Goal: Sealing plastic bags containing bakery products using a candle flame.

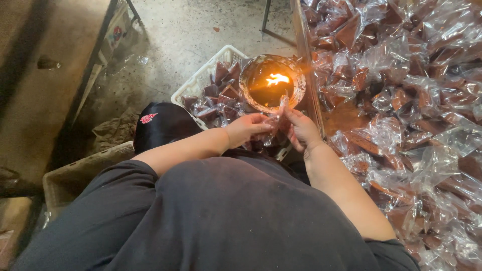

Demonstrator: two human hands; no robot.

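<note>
Both hands meet in front of the body, just below a burning lamp. The left hand [247, 128] and the right hand [300, 129] each pinch one side of a small clear bag [277, 116] with brown filling. The fingers of both are closed narrowly on the plastic, and the bag's top edge points up toward the flame [277, 79]. The bag hangs in the air between the two hands, over the near rim of the bowl [249, 96], not resting on anything.

The bowl is round and shallow, lined with shiny foil or plastic, and filled with dark liquid in which the flame burns near the middle. It sits at the near right corner of a white crate [201, 80], touching the table's left edge.

The crate stands on the concrete floor [191, 35] and holds a loose heap of filled bags [221, 93]. The left forearm crosses above its near edge, partly hiding it.

To the right, the table [306, 75] is heaped with many more clear bags [401, 100] of the same brown stuff, piled right up to its left edge and close against the right wrist.

A black cap [160, 125] with a red mark lies just under the left forearm. A tan crate [70, 175] stands at the left, beside the person's dark shirt [226, 216]. Metal legs [266, 17] rise at the far side of the floor.
</note>
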